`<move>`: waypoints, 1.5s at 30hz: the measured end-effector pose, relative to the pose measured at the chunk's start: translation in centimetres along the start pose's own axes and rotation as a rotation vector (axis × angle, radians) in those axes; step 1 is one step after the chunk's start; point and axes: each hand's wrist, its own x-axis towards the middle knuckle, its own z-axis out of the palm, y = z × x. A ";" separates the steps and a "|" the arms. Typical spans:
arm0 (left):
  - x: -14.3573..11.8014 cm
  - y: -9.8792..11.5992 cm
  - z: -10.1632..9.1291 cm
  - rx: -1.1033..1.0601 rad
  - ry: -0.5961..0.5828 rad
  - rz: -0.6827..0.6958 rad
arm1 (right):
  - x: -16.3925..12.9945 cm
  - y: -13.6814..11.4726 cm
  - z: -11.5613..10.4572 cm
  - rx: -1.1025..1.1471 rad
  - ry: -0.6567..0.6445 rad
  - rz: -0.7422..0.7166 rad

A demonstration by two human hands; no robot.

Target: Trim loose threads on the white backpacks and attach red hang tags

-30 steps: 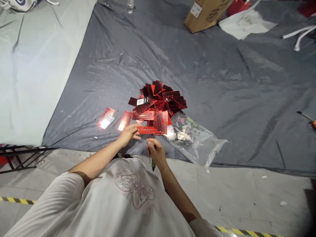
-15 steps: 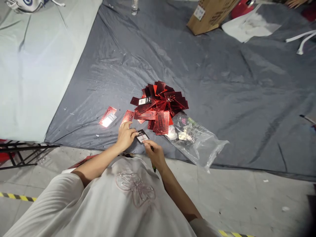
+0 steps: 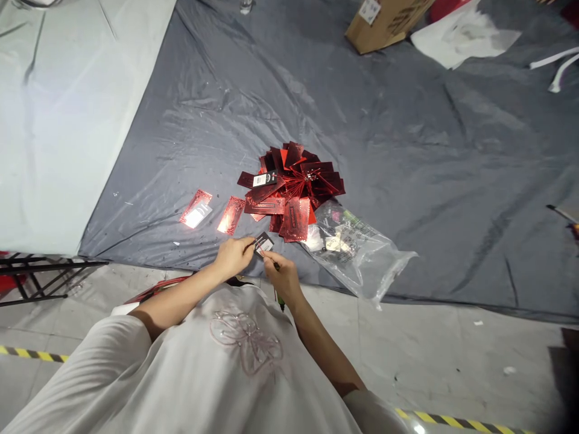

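Observation:
A black hang tag (image 3: 263, 242) with a white label is between my two hands, near the table's front edge. My left hand (image 3: 234, 255) is closed, its thumb and fingers pinching the tag's left side. My right hand (image 3: 283, 276) is closed at the tag's lower edge, pinching a thin red string that lies across the label. A slim black-and-green tool (image 3: 281, 300) pokes out below the right palm; its kind is hard to make out. Beyond the hands lies a fanned heap of shiny red tags (image 3: 296, 220), their red strings gathered in the middle. One black tag (image 3: 265, 179) rests on it.
Left of the heap lie a red tag (image 3: 231, 215) and another with a white-faced tag (image 3: 198, 213) over it. A clear plastic bag (image 3: 362, 253) with small items is on the right. Farther back on the grey cloth (image 3: 452, 181) stand a cardboard box (image 3: 384, 24) and white sheeting (image 3: 461, 36).
My left hand has moved off the loose red tag and closed on the black tag's edge. The black tag is turned and slightly higher. The view has shifted slightly.

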 end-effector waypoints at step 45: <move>-0.5 0.6 -3.4 -1.212 -0.048 -0.008 | -1.3 -5.5 0.4 0.605 -0.237 0.173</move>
